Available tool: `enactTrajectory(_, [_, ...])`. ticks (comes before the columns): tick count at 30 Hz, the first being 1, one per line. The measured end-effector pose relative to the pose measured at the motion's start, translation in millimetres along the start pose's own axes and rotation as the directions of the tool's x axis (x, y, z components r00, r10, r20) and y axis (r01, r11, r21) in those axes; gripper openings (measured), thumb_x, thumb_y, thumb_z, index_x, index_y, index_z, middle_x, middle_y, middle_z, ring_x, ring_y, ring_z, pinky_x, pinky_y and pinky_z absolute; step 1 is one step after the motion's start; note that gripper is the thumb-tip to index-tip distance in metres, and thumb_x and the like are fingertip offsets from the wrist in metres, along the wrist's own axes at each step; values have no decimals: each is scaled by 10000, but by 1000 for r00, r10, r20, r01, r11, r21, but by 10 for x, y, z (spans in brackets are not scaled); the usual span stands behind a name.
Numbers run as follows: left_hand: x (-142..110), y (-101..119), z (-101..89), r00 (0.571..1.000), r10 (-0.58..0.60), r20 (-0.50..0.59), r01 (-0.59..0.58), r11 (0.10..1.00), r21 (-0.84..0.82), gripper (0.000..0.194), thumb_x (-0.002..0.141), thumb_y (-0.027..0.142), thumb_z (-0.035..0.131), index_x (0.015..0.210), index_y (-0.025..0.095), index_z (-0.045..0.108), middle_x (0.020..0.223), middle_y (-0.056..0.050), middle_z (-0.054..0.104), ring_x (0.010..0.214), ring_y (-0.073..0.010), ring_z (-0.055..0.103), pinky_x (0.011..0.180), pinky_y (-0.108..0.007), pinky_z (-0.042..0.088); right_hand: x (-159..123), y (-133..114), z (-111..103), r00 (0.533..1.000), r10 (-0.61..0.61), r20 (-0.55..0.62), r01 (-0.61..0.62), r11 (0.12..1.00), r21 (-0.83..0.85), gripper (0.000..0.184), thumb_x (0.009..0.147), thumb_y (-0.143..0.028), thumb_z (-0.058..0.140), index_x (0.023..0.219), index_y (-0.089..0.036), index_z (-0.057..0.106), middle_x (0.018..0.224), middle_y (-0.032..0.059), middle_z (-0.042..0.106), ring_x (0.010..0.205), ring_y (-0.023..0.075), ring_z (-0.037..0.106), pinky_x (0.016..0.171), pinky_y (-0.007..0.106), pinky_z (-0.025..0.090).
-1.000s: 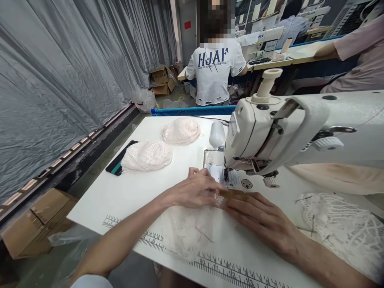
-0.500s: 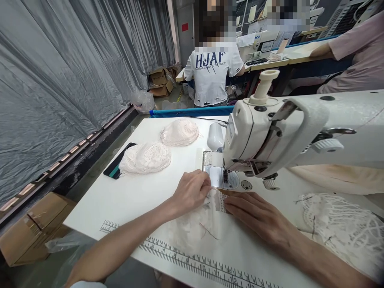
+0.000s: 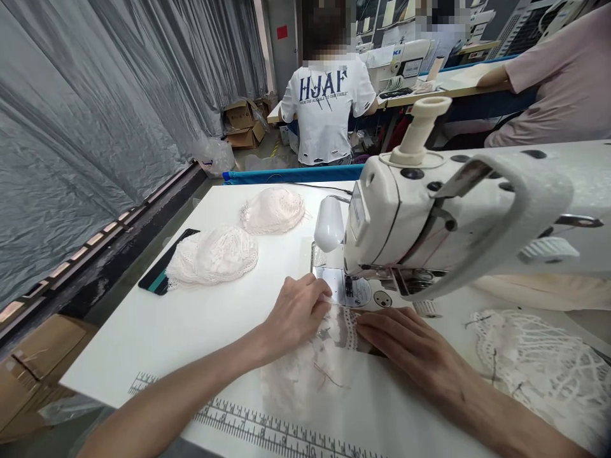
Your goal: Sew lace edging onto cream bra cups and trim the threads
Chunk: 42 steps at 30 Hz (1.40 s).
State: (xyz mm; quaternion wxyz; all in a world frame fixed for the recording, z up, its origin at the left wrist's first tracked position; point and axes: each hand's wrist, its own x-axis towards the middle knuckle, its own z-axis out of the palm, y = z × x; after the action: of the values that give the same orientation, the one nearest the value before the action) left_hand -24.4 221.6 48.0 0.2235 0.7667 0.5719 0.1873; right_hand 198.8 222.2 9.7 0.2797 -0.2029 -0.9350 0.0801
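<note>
The white surface [image 3: 214, 312] carries a sewing machine [image 3: 477, 210]. Sheer lace [image 3: 296, 381] lies on the surface, just on the near side of the machine. The right hand [image 3: 415, 337] rests on the lace's edge, fingers straight and together; whether its thumb grips, I cannot tell. The left hand [image 3: 298, 312] is curled closed, pinching the lace. A loose thread [image 3: 329, 378] lies on it.

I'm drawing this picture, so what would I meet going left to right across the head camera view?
Cardboard box at lower left, white lace pile, left hand, lace edging, right hand, white lace piece at far right.
</note>
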Motion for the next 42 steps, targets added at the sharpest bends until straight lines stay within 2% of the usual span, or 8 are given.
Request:
enactTrajectory(18, [-1,-13,40,999,19,-38,-19,1000,11,137,857,101,456,888,164,574,824,6,605,718,-125,552,771,-355,419,-18,69,66,1000,6,12,-6,1000,-28,380,952,-81,289,1286,-128,465,1212,149,597,1126,240,513,764,365,499])
enactTrajectory(25, [-19,-12,33,999,14,-38,-13,1000,8,138,864,105,446,887,159,571,823,0,606,733,-134,553,764,-356,414,-15,67,75,1000,-10,24,13,993,-114,358,951,-83,293,1233,-116,511,1178,136,623,1087,252,529,728,362,485])
enactTrajectory(30, [18,-35,41,999,26,-44,-26,1000,11,132,864,110,449,892,163,566,812,1,599,710,-132,553,780,-368,407,66,8,54,999,-37,-16,33,975,-222,339,919,-24,315,1136,-86,567,1104,143,656,996,261,559,721,385,457])
enactTrajectory(34, [164,-90,44,993,104,-59,-102,994,34,103,862,131,494,947,164,541,815,5,591,732,-137,556,795,-368,399,147,-51,5,996,-78,-37,63,951,-304,306,920,-39,326,1032,-70,609,1008,148,681,869,251,582,685,386,437])
enactTrajectory(36, [214,-97,54,980,171,-97,-159,980,120,144,855,115,504,993,150,524,848,-18,583,765,-152,548,771,-359,393,173,-76,-19,995,-82,-51,62,945,-322,315,927,-44,314,1020,-70,614,994,145,685,848,243,583,670,373,429])
enactTrajectory(38, [204,-78,75,948,251,-193,-197,944,264,201,835,54,479,1013,139,515,943,-65,567,833,-178,530,740,-349,378,186,-98,-34,995,-85,-56,61,940,-335,311,927,-43,320,1014,-72,617,991,141,687,838,233,585,664,359,426])
enactTrajectory(40, [135,-40,101,896,353,-269,-236,892,385,269,795,-17,443,999,141,518,1045,-98,540,920,-201,506,722,-338,358,186,-112,-33,995,-84,-56,60,939,-340,301,922,-42,334,1008,-77,621,985,138,687,832,228,586,665,353,424])
enactTrajectory(42, [39,1,116,863,436,-256,-304,852,427,279,780,-38,429,954,155,531,1077,-88,538,960,-199,497,723,-330,342,174,-118,-15,995,-78,-68,51,941,-335,299,918,-43,339,1004,-87,622,987,136,685,838,227,584,673,356,421])
